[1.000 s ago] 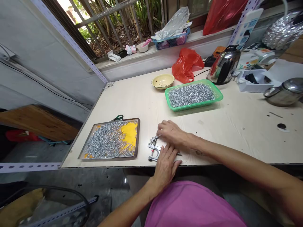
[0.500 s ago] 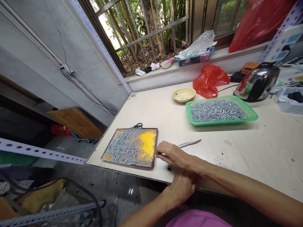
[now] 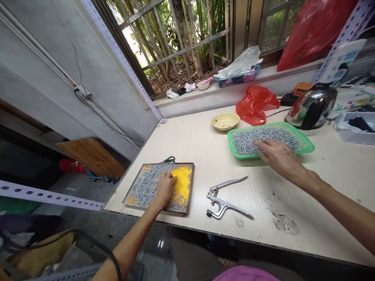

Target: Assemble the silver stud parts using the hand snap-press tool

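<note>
Left hand (image 3: 165, 186) at a tray (image 3: 190, 191), right hand (image 3: 278, 156) at a green basket (image 3: 309, 146).
Left fingers bend over small metal parts (image 3: 143, 188); pliers (image 3: 225, 205) lie splayed on the surface (image 3: 202, 148) between; right fingers stretch over the basket's parts (image 3: 244, 143). Cannot tell whether either hand pinches any.

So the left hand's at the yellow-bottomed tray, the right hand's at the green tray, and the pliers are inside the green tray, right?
Not quite: the head view shows the pliers on the table, not in the green tray. The left hand is at the yellow-bottomed tray, the right hand at the green one.
</note>
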Tool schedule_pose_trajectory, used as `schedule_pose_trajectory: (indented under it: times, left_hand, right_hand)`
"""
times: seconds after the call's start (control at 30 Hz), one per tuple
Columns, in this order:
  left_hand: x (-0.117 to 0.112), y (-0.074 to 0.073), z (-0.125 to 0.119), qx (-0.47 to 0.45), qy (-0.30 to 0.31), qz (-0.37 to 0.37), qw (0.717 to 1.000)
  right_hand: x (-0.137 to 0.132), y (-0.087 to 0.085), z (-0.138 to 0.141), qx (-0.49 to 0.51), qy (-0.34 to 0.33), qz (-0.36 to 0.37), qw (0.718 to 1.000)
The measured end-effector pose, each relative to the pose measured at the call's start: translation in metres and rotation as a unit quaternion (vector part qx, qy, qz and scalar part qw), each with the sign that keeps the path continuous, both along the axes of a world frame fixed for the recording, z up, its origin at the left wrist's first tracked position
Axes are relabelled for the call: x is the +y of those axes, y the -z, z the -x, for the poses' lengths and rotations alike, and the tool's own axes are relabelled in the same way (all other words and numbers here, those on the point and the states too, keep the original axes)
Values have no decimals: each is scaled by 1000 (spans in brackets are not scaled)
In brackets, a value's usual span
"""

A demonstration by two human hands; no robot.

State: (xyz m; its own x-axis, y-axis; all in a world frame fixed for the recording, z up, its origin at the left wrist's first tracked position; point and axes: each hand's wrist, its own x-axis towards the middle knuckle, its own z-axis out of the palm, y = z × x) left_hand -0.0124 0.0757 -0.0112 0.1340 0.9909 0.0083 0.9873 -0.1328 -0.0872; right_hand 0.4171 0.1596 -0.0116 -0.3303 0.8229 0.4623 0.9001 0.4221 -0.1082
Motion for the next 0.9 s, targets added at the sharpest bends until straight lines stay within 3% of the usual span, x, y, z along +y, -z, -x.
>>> schedule_pose_trajectory:
  times: [0.27, 0.37, 0.43, 0.53, 0.6, 0.73, 0.9]
  left_hand:
    - [10, -16, 2, -13, 25, 29, 999]
    - [6, -21, -10, -102, -18, 4, 995]
    - [-5, -21, -30, -262, -93, 29, 960]
    - [-28, -15, -69, -485, -194, 155, 839]
    - [-42, -9, -94, -541, -223, 211, 783]
    - [-52, 1, -118, -542, -242, 232, 771]
    - [-47, 6, -120, -523, -250, 271, 769]
  right_hand:
    - [-98, 20, 60, 67, -167, 137, 974]
    - [-120, 21, 72, 81, -176, 187, 963]
    - [-127, 20, 76, 79, -171, 214, 959]
    - [-130, 21, 77, 58, -170, 246, 953]
    - [-131, 24, 77, 39, -166, 259, 951]
    - [-133, 32, 79, 16, -155, 256, 954]
    - [-132, 37, 79, 10, -155, 239, 959]
